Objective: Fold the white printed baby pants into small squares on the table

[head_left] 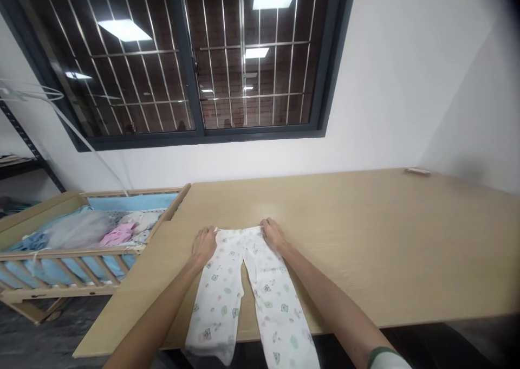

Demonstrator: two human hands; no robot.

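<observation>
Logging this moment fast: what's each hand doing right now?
Left hand: closed, holding the pants at the left waist corner.
Right hand: closed, holding the pants at the right waist corner.

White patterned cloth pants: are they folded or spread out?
The pants are spread: both legs show apart, with tan wooden tabletop between them.

a dark-framed window (barred, reflecting bright lights) sits in a white wall above a wooden crib.
</observation>
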